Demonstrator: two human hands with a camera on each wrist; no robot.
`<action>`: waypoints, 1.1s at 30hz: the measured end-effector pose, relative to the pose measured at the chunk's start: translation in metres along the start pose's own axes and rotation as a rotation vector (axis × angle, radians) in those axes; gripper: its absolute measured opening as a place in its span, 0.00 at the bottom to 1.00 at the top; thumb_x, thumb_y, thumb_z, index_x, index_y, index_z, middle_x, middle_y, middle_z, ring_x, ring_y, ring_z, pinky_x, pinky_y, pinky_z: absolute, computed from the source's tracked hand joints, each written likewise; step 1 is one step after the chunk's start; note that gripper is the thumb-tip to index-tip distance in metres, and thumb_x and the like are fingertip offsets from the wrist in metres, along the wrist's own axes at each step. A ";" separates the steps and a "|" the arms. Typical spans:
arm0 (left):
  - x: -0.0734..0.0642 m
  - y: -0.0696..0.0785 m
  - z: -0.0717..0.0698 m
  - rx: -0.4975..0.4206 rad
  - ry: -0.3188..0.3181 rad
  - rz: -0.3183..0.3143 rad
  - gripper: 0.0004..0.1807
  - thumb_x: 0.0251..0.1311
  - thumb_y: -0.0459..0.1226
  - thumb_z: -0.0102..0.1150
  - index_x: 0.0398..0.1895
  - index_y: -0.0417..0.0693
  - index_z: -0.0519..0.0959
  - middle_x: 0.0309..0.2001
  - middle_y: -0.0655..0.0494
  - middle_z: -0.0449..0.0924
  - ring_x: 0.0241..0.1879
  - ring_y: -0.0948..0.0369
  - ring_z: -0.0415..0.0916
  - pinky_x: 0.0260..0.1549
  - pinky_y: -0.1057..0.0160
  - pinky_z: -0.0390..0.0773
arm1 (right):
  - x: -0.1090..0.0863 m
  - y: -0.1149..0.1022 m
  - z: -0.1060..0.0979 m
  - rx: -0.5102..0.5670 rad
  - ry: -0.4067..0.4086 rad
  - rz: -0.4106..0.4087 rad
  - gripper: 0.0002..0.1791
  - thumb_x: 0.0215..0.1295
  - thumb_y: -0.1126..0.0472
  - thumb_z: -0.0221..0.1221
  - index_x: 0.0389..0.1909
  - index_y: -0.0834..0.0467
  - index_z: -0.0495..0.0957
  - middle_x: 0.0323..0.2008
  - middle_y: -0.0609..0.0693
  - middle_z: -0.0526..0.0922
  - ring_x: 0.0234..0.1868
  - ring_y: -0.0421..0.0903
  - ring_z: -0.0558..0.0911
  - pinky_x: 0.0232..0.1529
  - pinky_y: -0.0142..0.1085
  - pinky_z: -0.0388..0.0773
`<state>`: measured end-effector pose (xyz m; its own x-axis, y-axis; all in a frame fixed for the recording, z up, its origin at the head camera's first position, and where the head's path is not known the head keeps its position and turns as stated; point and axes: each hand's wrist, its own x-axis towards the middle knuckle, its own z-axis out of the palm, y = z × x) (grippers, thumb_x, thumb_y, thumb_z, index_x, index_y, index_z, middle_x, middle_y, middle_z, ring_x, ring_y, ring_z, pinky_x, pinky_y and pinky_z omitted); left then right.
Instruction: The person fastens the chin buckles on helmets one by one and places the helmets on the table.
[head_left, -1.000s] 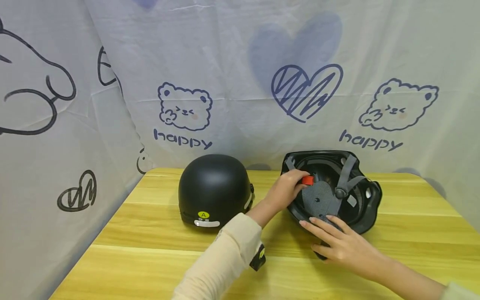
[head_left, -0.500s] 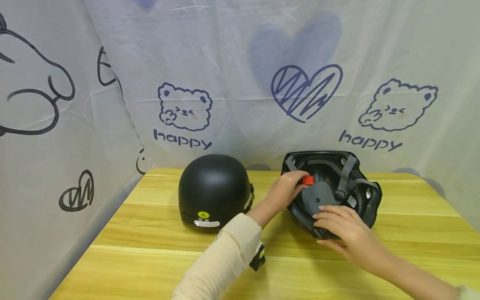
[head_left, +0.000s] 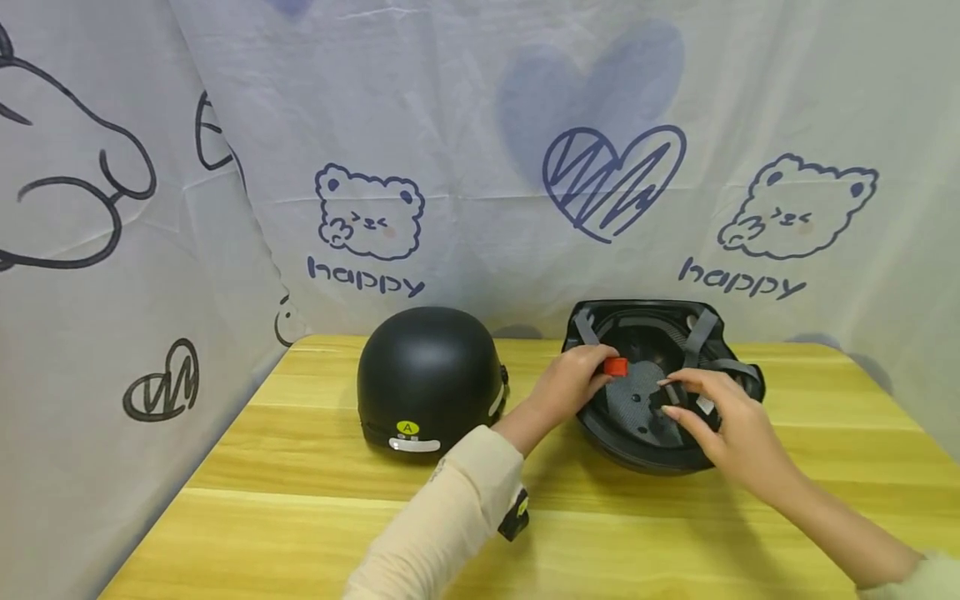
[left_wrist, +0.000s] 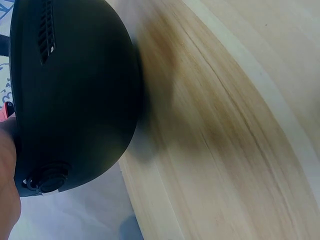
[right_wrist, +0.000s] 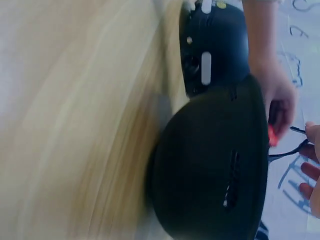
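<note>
An upturned black helmet [head_left: 630, 450] rests on the table, its grey-lined inside facing up. At its left rim my left hand [head_left: 572, 382] pinches a red buckle [head_left: 617, 367] between thumb and fingers. Over the helmet's right side, my right hand [head_left: 727, 412] pinches the end of the chin strap, where a small dark piece [head_left: 672, 393] shows between thumb and fingertips. In the right wrist view, the dark strap [right_wrist: 290, 152] runs from the helmet's rim to the right fingers. The left wrist view shows the helmet's outer shell [left_wrist: 80, 100] and part of the left hand.
To the left stands a second black helmet [head_left: 427, 383], dome up, with a yellow "A" sticker. A small black device [head_left: 515, 517] hangs at the left sleeve. Behind the wooden table [head_left: 262, 500] hangs a printed white cloth [head_left: 480, 150].
My right hand has moved up from the helmet's front rim, lifting the strap end off the lining. The helmet has tipped slightly. My left hand keeps its pinch on the red buckle.
</note>
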<state>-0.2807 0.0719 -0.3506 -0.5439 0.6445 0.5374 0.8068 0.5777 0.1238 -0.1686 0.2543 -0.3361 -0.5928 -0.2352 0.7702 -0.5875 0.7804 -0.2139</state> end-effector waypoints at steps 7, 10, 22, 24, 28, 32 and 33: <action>0.001 0.002 -0.003 -0.010 -0.023 -0.017 0.18 0.59 0.39 0.59 0.52 0.45 0.75 0.48 0.53 0.81 0.47 0.61 0.80 0.46 0.70 0.77 | 0.006 0.017 0.005 -0.033 0.059 0.068 0.26 0.46 0.73 0.66 0.50 0.65 0.74 0.42 0.60 0.80 0.42 0.37 0.75 0.42 0.26 0.68; 0.002 0.003 -0.001 -0.020 -0.028 -0.027 0.18 0.59 0.39 0.58 0.53 0.44 0.75 0.49 0.53 0.81 0.47 0.61 0.79 0.47 0.70 0.77 | 0.007 0.021 0.006 -0.041 0.037 0.100 0.24 0.47 0.73 0.66 0.48 0.66 0.73 0.41 0.61 0.79 0.41 0.50 0.77 0.41 0.40 0.71; 0.000 0.007 0.001 -0.030 -0.043 -0.066 0.15 0.59 0.40 0.58 0.49 0.46 0.76 0.45 0.55 0.83 0.44 0.63 0.80 0.44 0.72 0.77 | 0.005 0.034 0.015 0.048 -0.005 0.218 0.20 0.54 0.67 0.64 0.48 0.65 0.71 0.34 0.61 0.81 0.33 0.43 0.80 0.36 0.13 0.67; 0.000 0.007 0.001 -0.032 -0.032 -0.057 0.14 0.60 0.40 0.58 0.48 0.46 0.76 0.44 0.55 0.83 0.44 0.63 0.80 0.44 0.72 0.77 | 0.006 0.036 0.016 0.052 -0.003 0.214 0.21 0.55 0.68 0.64 0.50 0.65 0.72 0.34 0.62 0.82 0.34 0.41 0.80 0.35 0.12 0.68; -0.002 0.004 0.000 -0.048 0.012 -0.037 0.14 0.58 0.39 0.59 0.47 0.46 0.77 0.44 0.54 0.82 0.44 0.62 0.79 0.46 0.71 0.76 | 0.008 0.038 0.019 0.067 0.000 0.215 0.19 0.54 0.68 0.64 0.48 0.64 0.73 0.34 0.62 0.83 0.33 0.33 0.78 0.34 0.13 0.68; -0.004 0.001 -0.004 -0.043 0.042 -0.028 0.14 0.57 0.39 0.60 0.47 0.46 0.78 0.43 0.53 0.80 0.43 0.61 0.78 0.45 0.70 0.77 | 0.013 0.039 0.021 0.110 -0.020 0.229 0.18 0.55 0.68 0.64 0.45 0.66 0.71 0.33 0.63 0.83 0.34 0.18 0.70 0.33 0.11 0.67; -0.004 0.001 -0.005 -0.039 0.040 -0.029 0.15 0.57 0.39 0.60 0.47 0.45 0.78 0.43 0.53 0.80 0.43 0.61 0.78 0.45 0.70 0.77 | 0.014 0.039 0.021 0.117 -0.027 0.234 0.17 0.55 0.69 0.63 0.45 0.66 0.71 0.33 0.62 0.83 0.34 0.17 0.69 0.33 0.11 0.66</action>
<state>-0.2771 0.0673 -0.3480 -0.5579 0.6067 0.5663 0.7997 0.5754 0.1714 -0.2113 0.2692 -0.3463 -0.7336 -0.0722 0.6758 -0.4912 0.7435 -0.4538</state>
